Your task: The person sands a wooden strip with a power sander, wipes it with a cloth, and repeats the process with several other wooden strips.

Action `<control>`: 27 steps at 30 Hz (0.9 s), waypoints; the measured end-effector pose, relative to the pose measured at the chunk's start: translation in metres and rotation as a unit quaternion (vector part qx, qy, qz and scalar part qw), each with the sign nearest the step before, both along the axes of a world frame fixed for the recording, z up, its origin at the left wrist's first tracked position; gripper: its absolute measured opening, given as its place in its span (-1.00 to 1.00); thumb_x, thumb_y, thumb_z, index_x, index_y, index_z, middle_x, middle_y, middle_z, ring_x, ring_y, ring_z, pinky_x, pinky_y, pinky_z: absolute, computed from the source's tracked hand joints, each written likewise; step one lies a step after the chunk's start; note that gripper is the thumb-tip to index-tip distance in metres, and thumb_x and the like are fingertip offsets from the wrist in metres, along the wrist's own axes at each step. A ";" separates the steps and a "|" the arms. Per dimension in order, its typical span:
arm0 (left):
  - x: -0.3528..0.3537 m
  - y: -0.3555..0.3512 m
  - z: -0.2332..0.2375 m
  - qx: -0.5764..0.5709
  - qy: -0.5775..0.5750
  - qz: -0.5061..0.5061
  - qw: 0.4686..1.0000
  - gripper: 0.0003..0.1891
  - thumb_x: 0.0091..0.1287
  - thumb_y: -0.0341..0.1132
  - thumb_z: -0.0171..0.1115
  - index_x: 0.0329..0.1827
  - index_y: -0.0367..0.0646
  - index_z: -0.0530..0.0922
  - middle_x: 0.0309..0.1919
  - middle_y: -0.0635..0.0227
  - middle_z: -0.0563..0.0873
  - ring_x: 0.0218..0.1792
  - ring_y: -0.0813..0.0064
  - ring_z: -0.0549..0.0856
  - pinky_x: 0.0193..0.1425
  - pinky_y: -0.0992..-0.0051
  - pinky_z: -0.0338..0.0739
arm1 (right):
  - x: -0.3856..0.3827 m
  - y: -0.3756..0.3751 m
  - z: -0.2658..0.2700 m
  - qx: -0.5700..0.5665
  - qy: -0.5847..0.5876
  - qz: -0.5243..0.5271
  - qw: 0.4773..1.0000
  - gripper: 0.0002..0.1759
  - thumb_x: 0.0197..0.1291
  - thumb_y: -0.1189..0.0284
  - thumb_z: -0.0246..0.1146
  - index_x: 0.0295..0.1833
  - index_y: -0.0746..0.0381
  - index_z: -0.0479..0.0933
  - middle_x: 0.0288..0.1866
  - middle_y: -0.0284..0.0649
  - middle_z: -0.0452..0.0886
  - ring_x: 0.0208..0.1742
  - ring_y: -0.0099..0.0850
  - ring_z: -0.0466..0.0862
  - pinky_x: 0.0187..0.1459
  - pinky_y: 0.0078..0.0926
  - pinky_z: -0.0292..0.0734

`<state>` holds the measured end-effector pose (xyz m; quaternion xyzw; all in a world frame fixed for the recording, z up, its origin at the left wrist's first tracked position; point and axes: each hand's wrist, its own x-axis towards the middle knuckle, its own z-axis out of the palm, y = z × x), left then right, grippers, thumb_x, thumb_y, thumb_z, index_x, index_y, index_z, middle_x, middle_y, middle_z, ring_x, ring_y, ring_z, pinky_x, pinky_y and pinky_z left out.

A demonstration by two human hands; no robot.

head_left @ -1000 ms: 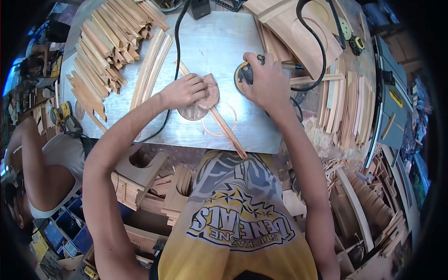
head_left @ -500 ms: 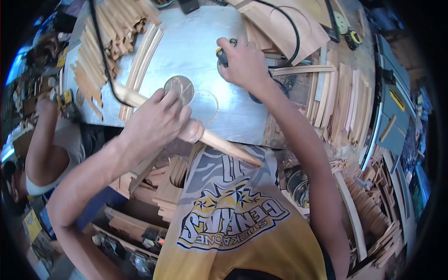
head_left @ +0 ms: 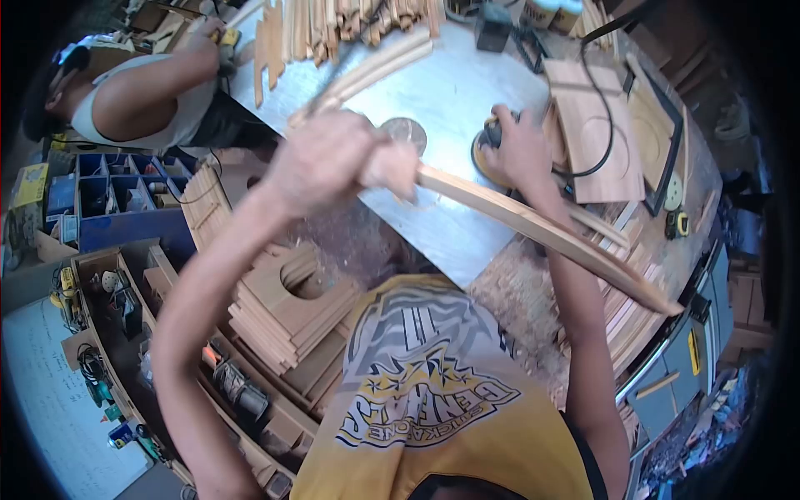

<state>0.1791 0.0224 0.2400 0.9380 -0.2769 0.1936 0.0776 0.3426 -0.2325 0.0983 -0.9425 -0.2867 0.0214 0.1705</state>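
Observation:
My left hand [head_left: 333,162], blurred by motion, is wrapped round a long curved wooden strip [head_left: 533,221]. The strip slants down to the right, passing above my right forearm, and its far end reaches past the table's right side. My right hand [head_left: 523,150] grips a black-and-yellow sander [head_left: 482,154] resting on the metal tabletop [head_left: 450,87]. Its underside is hidden against the table. A round disc-like patch [head_left: 403,136] shows on the tabletop near my left hand.
Wooden strips [head_left: 333,29] are piled at the table's back left. Flat boards [head_left: 596,142] and a black cord [head_left: 611,108] lie right of the sander. A co-worker [head_left: 142,104] is at the left. Cut boards [head_left: 279,312] are stacked below the table.
My left hand has raised and swung the wooden strip, so its end now points far to the right. My right hand keeps hold of the sander. The head view has turned.

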 end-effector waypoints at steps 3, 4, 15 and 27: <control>-0.009 -0.066 -0.012 -0.096 -0.028 -0.020 0.995 -0.73 0.04 -0.35 0.55 -0.20 -0.18 0.70 -0.32 0.14 0.73 -0.12 0.13 0.83 0.18 0.09 0.75 | 0.003 -0.001 -0.009 -0.011 -0.027 -0.004 1.000 -0.36 0.12 0.18 0.43 0.35 -0.05 0.46 0.12 0.14 0.55 -0.04 0.23 0.74 -0.03 0.17 0.69; -0.010 -0.099 -0.016 -0.172 -0.027 -0.022 0.984 -0.70 -0.02 -0.35 0.56 -0.20 -0.17 0.71 -0.32 0.14 0.73 -0.04 0.11 0.82 0.37 -0.03 0.66 | 0.000 0.002 -0.003 -0.036 -0.006 -0.021 0.999 -0.28 0.09 0.21 0.53 0.38 0.00 0.46 0.16 0.12 0.55 0.04 0.18 0.71 0.03 0.07 0.67; -0.006 -0.171 0.005 -0.247 0.063 -0.168 0.952 -0.55 0.14 -0.09 0.48 0.05 -0.09 0.65 -0.29 0.31 0.71 -0.33 0.22 0.76 -0.28 0.24 0.63 | -0.008 0.003 0.001 -0.019 -0.005 -0.031 0.999 -0.23 0.03 0.23 0.53 0.40 -0.03 0.43 0.20 0.14 0.52 0.01 0.21 0.72 0.06 0.13 0.66; -0.182 -0.048 -0.248 -0.184 0.407 0.382 0.809 -0.51 0.45 0.14 0.26 0.02 -0.16 0.53 -0.30 -0.18 0.79 -0.21 -0.32 0.77 -0.10 -0.16 0.65 | -0.013 -0.003 0.007 -0.090 0.003 -0.006 0.996 -0.25 0.08 0.15 0.50 0.40 -0.04 0.42 0.06 0.12 0.58 -0.01 0.16 0.73 0.06 0.07 0.68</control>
